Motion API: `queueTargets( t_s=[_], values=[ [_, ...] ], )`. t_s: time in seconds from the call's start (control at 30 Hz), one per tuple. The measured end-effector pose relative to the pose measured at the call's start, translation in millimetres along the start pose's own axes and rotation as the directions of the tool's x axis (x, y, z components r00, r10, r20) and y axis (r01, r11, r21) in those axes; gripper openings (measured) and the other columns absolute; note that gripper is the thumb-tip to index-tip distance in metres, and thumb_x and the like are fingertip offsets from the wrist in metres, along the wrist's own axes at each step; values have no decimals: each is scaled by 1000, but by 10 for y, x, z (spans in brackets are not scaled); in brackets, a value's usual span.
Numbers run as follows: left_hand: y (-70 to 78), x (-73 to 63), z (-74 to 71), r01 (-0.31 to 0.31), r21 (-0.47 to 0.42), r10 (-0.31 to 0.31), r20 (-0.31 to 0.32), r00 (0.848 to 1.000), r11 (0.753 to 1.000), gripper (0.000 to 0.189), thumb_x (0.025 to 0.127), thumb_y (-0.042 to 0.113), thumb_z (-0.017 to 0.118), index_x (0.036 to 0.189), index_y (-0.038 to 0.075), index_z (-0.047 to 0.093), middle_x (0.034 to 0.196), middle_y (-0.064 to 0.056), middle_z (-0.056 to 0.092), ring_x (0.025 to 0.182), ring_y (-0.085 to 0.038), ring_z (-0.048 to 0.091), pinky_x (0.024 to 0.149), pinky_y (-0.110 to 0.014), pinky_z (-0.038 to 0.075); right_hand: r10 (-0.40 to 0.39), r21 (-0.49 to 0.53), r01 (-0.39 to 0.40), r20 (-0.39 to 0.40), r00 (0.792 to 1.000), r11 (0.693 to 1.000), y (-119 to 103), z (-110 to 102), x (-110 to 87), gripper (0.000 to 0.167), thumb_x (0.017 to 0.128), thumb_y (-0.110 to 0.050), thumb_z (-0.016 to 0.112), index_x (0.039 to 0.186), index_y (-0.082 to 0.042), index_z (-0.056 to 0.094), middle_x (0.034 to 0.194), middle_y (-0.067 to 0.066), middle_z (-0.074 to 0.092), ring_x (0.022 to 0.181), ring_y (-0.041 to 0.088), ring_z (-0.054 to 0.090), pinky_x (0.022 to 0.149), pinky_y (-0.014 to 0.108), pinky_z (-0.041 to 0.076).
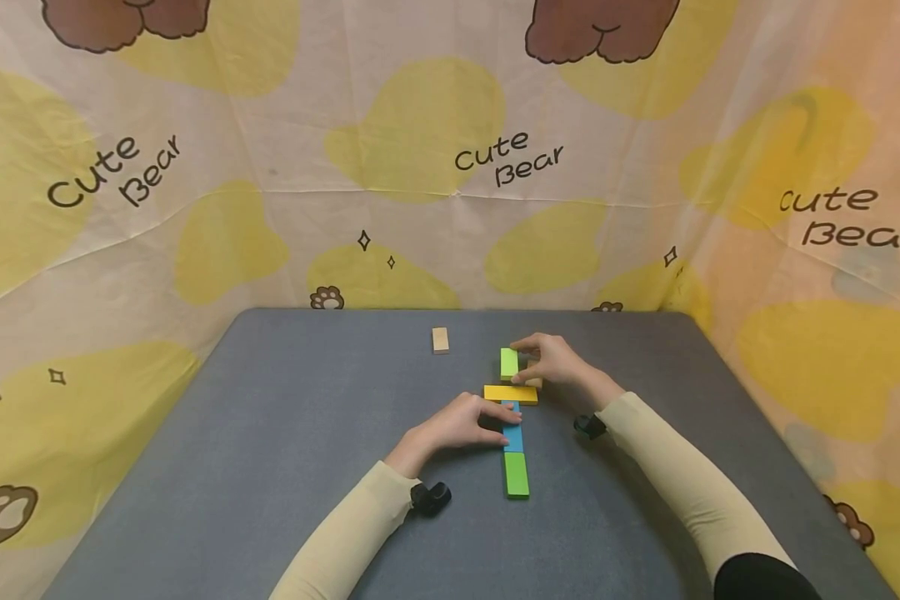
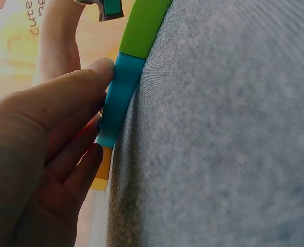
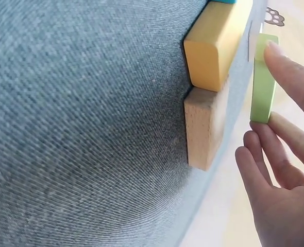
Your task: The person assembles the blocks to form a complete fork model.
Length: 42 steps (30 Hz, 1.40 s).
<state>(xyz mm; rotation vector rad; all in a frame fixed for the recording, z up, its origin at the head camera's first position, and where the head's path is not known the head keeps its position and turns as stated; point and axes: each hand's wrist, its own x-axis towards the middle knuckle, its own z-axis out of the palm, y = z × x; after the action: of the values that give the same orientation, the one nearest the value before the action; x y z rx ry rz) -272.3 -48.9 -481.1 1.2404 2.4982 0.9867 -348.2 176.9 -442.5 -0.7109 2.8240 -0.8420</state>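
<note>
My right hand [image 1: 558, 360] pinches a light green block [image 3: 264, 85] by its two ends, thumb at one and fingertips at the other. In the right wrist view this block is off the table, past the yellow block [image 3: 211, 49]. My left hand [image 1: 457, 422] rests its thumb and fingertips on a blue block [image 2: 122, 95]. That blue block lies in line between a green block [image 1: 517, 476] on the near side and the crosswise yellow block on the far side. Beside the yellow block's right end sits a plain wooden block [image 3: 205, 128], mostly hidden behind my right hand in the head view.
Another wooden block [image 1: 440, 340] lies apart near the far edge of the grey table [image 1: 307, 467]. A printed cloth [image 1: 420, 167] hangs behind and along the sides. Each wrist wears a dark strap-on device.
</note>
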Motion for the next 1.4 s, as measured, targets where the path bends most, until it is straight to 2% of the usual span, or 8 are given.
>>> queueTargets(
  t_s=[0.43,0.77,1.07,1.2,1.4],
  values=[
    [5,-11,-5,3,4,-3,-4,1000,1000,40,82,34,74,121,26,67,124,16,62,120,5,51,99,-20,44,-17,-12,17,-23,1000,1000,38,65,-13,68,69,-38,84,127,-10,62,121,9,63,111,26,58,94,46,48],
    [2,-11,-11,4,-4,-4,5,1000,1000,41,82,32,74,122,26,66,124,17,62,118,7,51,97,-19,44,-35,-27,34,-35,999,999,53,96,-7,67,69,-38,84,125,-9,63,116,8,64,101,21,57,86,41,50],
    [3,-13,-10,11,-5,-11,11,1000,1000,42,83,34,73,123,26,66,124,17,61,118,6,51,98,-20,44,-33,-21,33,-7,999,999,20,90,-13,65,70,-34,84,125,-8,62,113,10,62,69,13,53,65,27,46],
    [6,-11,-8,17,-13,-17,16,1000,1000,42,82,34,73,123,26,66,124,17,61,119,6,51,98,-20,44,-33,-27,33,1,999,999,21,100,-8,65,70,-33,84,125,-8,62,113,11,62,69,12,52,66,26,46],
    [2,-9,-5,19,-15,-19,15,1000,1000,42,82,34,74,123,27,66,124,17,61,119,7,51,98,-20,44,-35,-9,35,8,999,999,44,110,0,64,70,-32,85,124,-7,63,108,10,62,66,13,52,58,26,46]
  ],
)
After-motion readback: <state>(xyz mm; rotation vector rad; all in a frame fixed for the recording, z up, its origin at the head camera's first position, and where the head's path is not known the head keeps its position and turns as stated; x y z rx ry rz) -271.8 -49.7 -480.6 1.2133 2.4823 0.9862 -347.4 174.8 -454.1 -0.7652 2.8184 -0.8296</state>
